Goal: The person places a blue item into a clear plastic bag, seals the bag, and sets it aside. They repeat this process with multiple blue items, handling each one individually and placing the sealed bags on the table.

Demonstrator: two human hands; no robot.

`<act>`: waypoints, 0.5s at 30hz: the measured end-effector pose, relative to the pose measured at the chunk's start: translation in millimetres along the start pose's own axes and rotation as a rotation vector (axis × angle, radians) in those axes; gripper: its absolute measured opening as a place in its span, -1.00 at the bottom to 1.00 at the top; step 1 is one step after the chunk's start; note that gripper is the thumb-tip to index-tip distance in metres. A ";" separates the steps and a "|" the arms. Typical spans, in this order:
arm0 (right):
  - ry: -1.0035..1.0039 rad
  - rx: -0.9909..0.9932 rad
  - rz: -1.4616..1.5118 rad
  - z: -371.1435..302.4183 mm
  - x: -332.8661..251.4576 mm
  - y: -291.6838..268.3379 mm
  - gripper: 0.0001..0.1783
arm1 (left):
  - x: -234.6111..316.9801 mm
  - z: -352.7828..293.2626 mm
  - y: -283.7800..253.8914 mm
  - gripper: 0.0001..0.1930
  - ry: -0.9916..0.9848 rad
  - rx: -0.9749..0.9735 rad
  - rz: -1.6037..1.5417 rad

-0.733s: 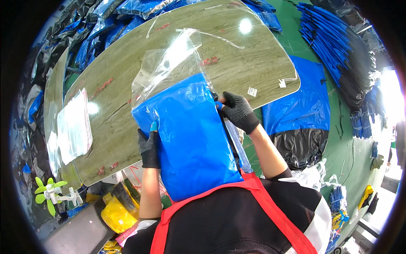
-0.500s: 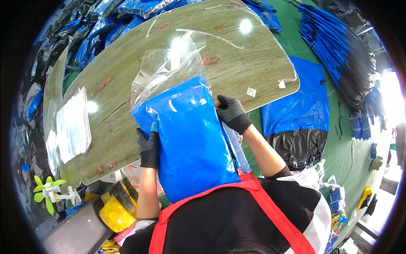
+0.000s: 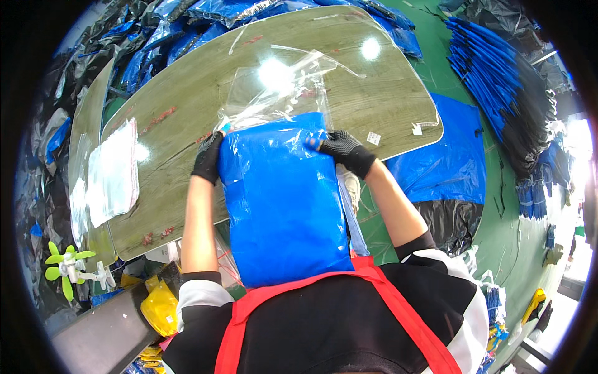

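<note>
A folded blue bundle (image 3: pixel 283 206) of smooth, shiny material lies between my hands, its near end against my red apron. A clear plastic bag (image 3: pixel 283 93) covers it, and the bag's loose end spreads past the bundle's far edge over the table. My left hand (image 3: pixel 209 153), in a black dotted glove with a bare fingertip showing, grips the bag and bundle at the far left corner. At the far right corner my right hand (image 3: pixel 346 151), gloved alike and slightly blurred, is closed on the edge with its thumb on top.
Under the bag is a wood-patterned table (image 3: pixel 174 168) with a clear sheet over it. A stack of clear bags (image 3: pixel 115 171) lies at its left. To the right are a blue-and-black folded piece (image 3: pixel 439 149) and a blue pile (image 3: pixel 486 68). A small green fan (image 3: pixel 67 268) stands lower left.
My left hand has slid up the bundle's left side to the far corner. The bundle has turned straighter and shifted slightly right. My right hand has moved onto its far right corner.
</note>
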State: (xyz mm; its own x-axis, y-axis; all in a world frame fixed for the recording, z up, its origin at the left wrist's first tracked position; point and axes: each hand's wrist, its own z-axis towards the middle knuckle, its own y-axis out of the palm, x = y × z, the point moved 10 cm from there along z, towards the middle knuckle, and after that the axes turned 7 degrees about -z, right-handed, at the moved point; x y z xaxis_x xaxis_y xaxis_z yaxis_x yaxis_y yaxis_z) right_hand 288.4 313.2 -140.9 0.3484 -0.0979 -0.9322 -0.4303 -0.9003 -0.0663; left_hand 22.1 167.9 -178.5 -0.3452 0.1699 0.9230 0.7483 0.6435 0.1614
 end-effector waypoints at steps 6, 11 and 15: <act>-0.180 0.205 0.022 -19.5 -26.9 3.5 -0.39 | 0.3 -55.9 -26.8 -0.44 0.192 0.327 -0.081; -0.197 0.061 0.161 -54.7 -32.4 33.3 -0.29 | -7.2 -118.3 -3.8 -0.30 0.076 0.077 0.019; 0.002 0.135 0.229 -69.9 38.2 36.0 -0.37 | -32.8 -154.6 11.2 -0.24 0.012 0.003 0.063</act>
State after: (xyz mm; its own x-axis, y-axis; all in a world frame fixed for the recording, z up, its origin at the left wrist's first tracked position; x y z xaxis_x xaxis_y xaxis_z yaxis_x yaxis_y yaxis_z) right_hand 344.4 247.5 -154.1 0.2302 -0.2937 -0.9278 -0.6052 -0.7898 0.0999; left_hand 129.4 54.1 -153.0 -0.2906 0.2011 0.9355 0.7668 0.6337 0.1020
